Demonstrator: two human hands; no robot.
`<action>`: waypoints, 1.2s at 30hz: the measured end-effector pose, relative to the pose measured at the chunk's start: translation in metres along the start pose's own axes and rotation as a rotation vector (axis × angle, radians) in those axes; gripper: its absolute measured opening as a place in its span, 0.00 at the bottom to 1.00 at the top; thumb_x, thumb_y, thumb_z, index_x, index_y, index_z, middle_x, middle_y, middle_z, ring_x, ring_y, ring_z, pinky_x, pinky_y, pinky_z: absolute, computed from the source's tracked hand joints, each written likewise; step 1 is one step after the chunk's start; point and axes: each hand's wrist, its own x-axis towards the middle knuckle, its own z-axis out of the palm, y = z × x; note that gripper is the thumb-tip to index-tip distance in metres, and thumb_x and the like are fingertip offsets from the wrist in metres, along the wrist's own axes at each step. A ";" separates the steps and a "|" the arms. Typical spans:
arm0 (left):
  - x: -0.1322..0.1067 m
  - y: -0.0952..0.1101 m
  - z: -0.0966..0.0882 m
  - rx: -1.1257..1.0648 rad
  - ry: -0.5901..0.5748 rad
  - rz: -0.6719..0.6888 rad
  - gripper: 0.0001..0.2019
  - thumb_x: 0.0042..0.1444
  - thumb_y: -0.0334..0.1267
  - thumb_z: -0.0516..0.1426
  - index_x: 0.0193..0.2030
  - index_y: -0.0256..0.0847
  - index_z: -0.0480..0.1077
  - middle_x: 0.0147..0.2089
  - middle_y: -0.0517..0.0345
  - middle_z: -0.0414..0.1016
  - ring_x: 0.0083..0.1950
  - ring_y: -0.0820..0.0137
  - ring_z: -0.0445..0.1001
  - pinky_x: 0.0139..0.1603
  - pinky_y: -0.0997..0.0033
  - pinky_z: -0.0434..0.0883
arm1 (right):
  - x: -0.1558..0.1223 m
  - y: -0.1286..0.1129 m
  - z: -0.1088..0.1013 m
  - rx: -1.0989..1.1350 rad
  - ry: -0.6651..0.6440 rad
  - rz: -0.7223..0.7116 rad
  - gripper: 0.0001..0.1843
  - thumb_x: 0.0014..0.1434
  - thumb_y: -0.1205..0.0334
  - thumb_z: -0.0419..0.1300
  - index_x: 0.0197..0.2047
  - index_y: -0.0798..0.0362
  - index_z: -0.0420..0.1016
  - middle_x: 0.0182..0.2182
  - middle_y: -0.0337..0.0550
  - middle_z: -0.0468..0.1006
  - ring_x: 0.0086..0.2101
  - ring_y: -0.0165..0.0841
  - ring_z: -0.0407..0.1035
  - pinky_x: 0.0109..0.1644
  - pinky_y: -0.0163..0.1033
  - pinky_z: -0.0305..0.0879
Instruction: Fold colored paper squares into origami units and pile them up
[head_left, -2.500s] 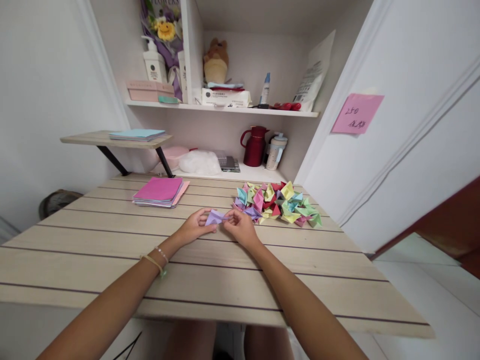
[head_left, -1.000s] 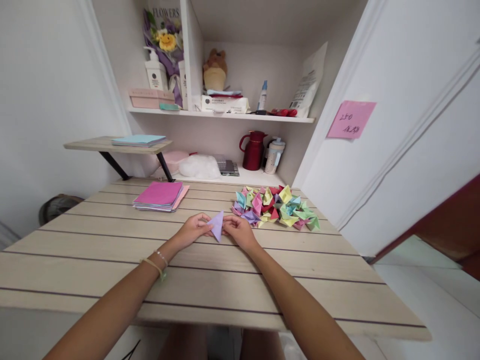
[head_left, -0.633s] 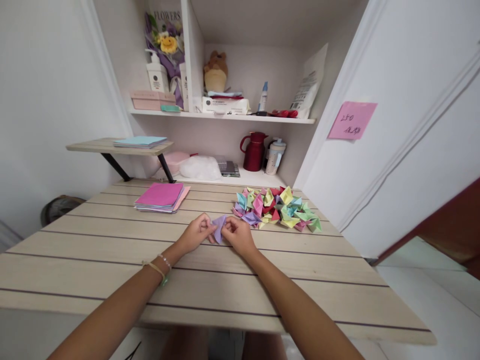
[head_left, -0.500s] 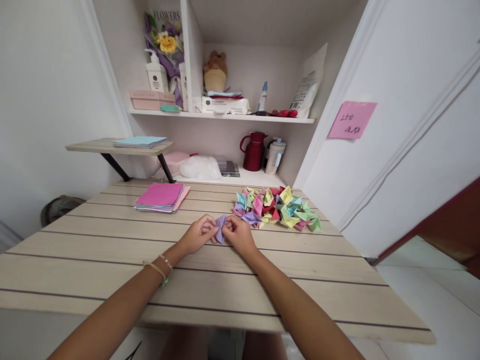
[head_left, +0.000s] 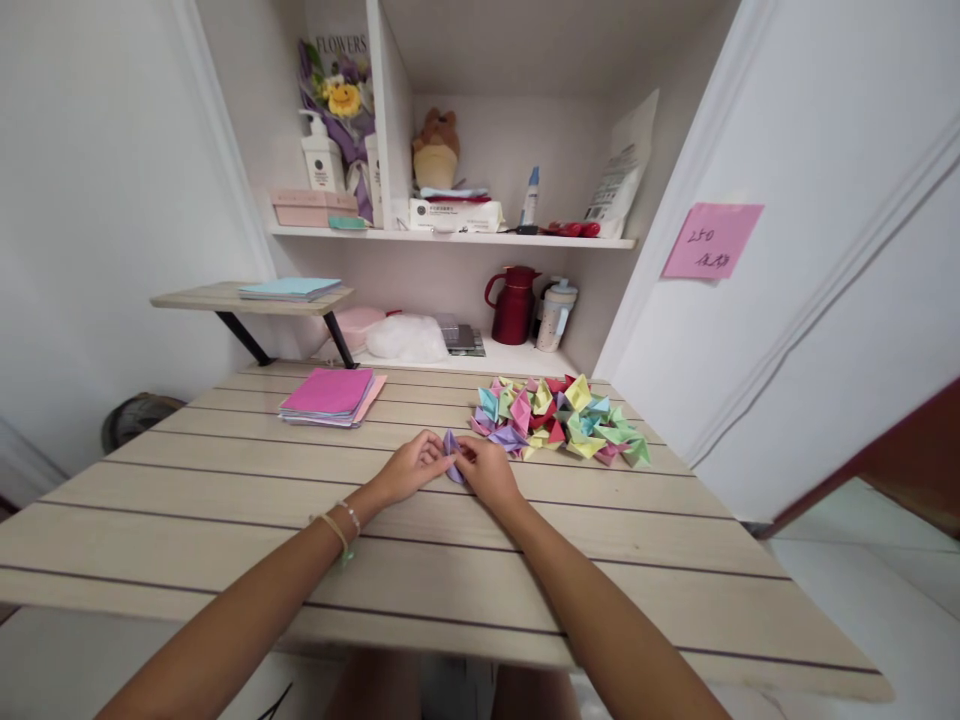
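A small piece of folded purple paper (head_left: 451,445) stands between my two hands, just above the slatted desk top. My left hand (head_left: 414,464) pinches it from the left, thumb toward the paper. From the right, my right hand (head_left: 486,468) grips it with thumb and fingers. Part of the paper is hidden behind the fingertips. Close beyond my right hand lies a heap of folded paper boats (head_left: 555,418) in pink, yellow, green, blue, red and purple. A stack of square coloured paper (head_left: 330,392), magenta on top, sits on the desk to the left.
A small raised shelf (head_left: 187,297) at the back left bears light-blue paper (head_left: 291,288). Behind the desk (head_left: 247,510) stand a red jug (head_left: 513,308) and a pale tumbler (head_left: 553,318). A pink note (head_left: 712,242) is stuck on the right wall.
The purple paper looks narrower now, its sides drawn closer together, and my hands are nearer each other. The whole view has shifted slightly.
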 end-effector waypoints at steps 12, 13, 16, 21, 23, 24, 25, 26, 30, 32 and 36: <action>0.015 -0.007 0.033 0.087 0.201 -0.029 0.12 0.56 0.43 0.50 0.43 0.40 0.64 0.25 0.61 0.71 0.21 0.73 0.68 0.25 0.74 0.63 | 0.002 0.002 -0.001 -0.021 0.143 0.065 0.10 0.52 0.67 0.55 0.35 0.54 0.77 0.25 0.42 0.77 0.24 0.32 0.68 0.30 0.34 0.61; 0.015 -0.008 0.033 0.069 0.206 -0.032 0.12 0.55 0.42 0.50 0.44 0.40 0.64 0.26 0.61 0.72 0.21 0.73 0.68 0.25 0.74 0.63 | 0.002 0.002 -0.001 -0.012 0.158 0.067 0.11 0.51 0.67 0.55 0.36 0.54 0.77 0.25 0.42 0.77 0.25 0.32 0.68 0.30 0.34 0.62; 0.014 -0.011 0.031 0.049 0.226 -0.040 0.12 0.53 0.38 0.51 0.44 0.40 0.64 0.28 0.59 0.74 0.22 0.73 0.69 0.24 0.75 0.64 | 0.001 0.000 0.000 0.007 0.156 0.030 0.12 0.51 0.69 0.54 0.37 0.53 0.77 0.28 0.42 0.78 0.27 0.32 0.69 0.34 0.35 0.64; 0.011 -0.006 0.028 0.139 0.307 -0.050 0.12 0.48 0.33 0.54 0.42 0.40 0.66 0.28 0.59 0.73 0.25 0.70 0.70 0.26 0.73 0.66 | -0.001 -0.003 0.002 0.012 0.107 0.036 0.13 0.51 0.70 0.55 0.38 0.52 0.77 0.29 0.41 0.79 0.28 0.32 0.71 0.35 0.35 0.64; 0.010 -0.004 0.026 0.188 0.360 -0.037 0.12 0.46 0.31 0.55 0.40 0.40 0.67 0.29 0.58 0.73 0.29 0.69 0.72 0.30 0.73 0.67 | -0.002 -0.005 0.002 -0.015 0.107 0.043 0.13 0.51 0.70 0.55 0.39 0.52 0.77 0.29 0.41 0.79 0.28 0.32 0.71 0.35 0.35 0.64; 0.009 -0.003 0.025 0.185 0.376 -0.038 0.12 0.45 0.30 0.56 0.39 0.40 0.67 0.29 0.57 0.74 0.30 0.69 0.72 0.31 0.72 0.67 | -0.002 -0.007 0.001 -0.035 0.111 0.042 0.14 0.51 0.70 0.55 0.39 0.52 0.77 0.29 0.42 0.79 0.29 0.32 0.71 0.36 0.35 0.64; 0.009 -0.003 0.025 0.164 0.383 -0.046 0.12 0.45 0.30 0.56 0.39 0.40 0.67 0.29 0.57 0.74 0.30 0.68 0.72 0.31 0.72 0.67 | -0.003 -0.008 0.001 -0.059 0.117 0.039 0.14 0.51 0.70 0.54 0.39 0.52 0.77 0.30 0.42 0.79 0.29 0.33 0.71 0.36 0.34 0.64; 0.008 -0.003 0.025 0.128 0.382 -0.058 0.12 0.45 0.30 0.57 0.40 0.40 0.67 0.29 0.57 0.74 0.29 0.68 0.72 0.30 0.72 0.67 | -0.003 -0.010 0.001 -0.083 0.124 0.037 0.14 0.52 0.70 0.54 0.39 0.52 0.76 0.30 0.43 0.79 0.29 0.33 0.71 0.36 0.34 0.64; 0.008 -0.005 0.026 -0.056 0.351 -0.083 0.12 0.48 0.35 0.57 0.41 0.40 0.66 0.27 0.58 0.74 0.26 0.69 0.73 0.27 0.72 0.69 | -0.004 -0.012 0.000 -0.156 0.169 0.047 0.13 0.52 0.68 0.54 0.39 0.53 0.76 0.30 0.45 0.79 0.29 0.34 0.70 0.36 0.35 0.64; 0.009 -0.004 0.027 -0.151 0.332 -0.085 0.14 0.48 0.38 0.58 0.42 0.39 0.65 0.26 0.58 0.73 0.26 0.69 0.73 0.27 0.71 0.70 | -0.003 -0.009 0.000 -0.135 0.206 0.057 0.13 0.52 0.67 0.54 0.39 0.54 0.76 0.29 0.45 0.78 0.29 0.34 0.71 0.36 0.35 0.64; 0.010 0.001 0.028 -0.417 0.318 -0.134 0.20 0.46 0.39 0.60 0.45 0.37 0.61 0.31 0.56 0.75 0.30 0.69 0.75 0.34 0.67 0.73 | 0.001 -0.001 -0.006 0.010 0.213 0.028 0.16 0.52 0.67 0.53 0.42 0.52 0.76 0.30 0.42 0.79 0.28 0.32 0.71 0.37 0.36 0.67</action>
